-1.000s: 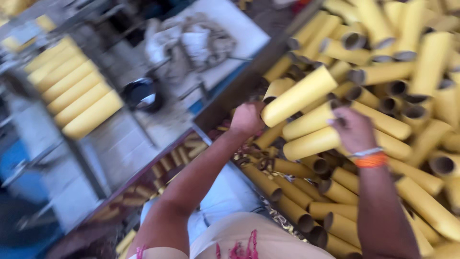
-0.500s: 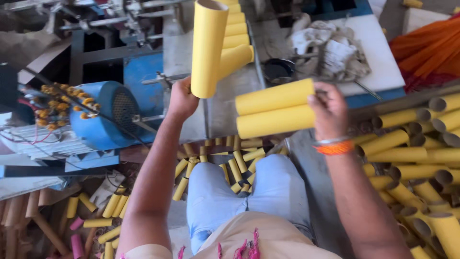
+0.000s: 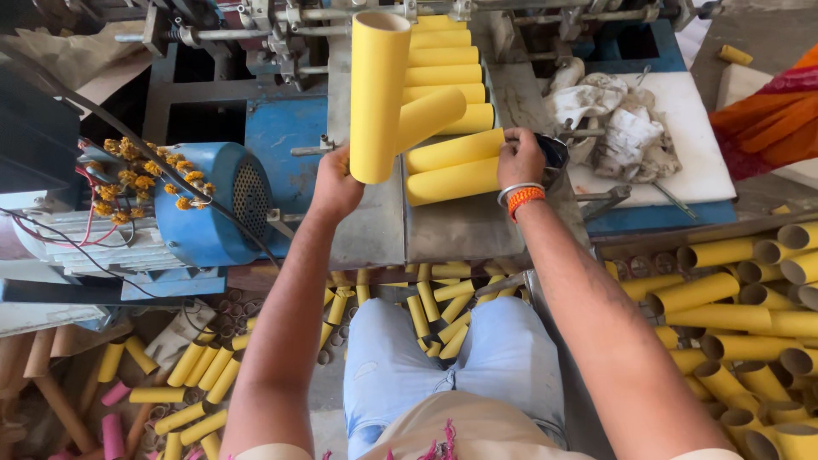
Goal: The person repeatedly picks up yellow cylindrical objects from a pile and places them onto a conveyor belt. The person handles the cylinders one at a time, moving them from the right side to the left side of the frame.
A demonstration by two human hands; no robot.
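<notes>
Left hand (image 3: 335,183) grips an upright yellow cardboard tube (image 3: 379,94), smooth, hollow, open at top. Right hand (image 3: 520,158) clasps two tubes (image 3: 452,166) lying flat on the grey metal tray (image 3: 452,230), below a row (image 3: 443,60) of the same cylinders. Crumpled rags (image 3: 609,115) right.

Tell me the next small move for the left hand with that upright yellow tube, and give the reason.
Probably tip the upright tube flat and lay it on the grey tray. The left hand holds it on end by its bottom, while the row of tubes lies sideways and the right hand presses two lying tubes into that row.
</notes>
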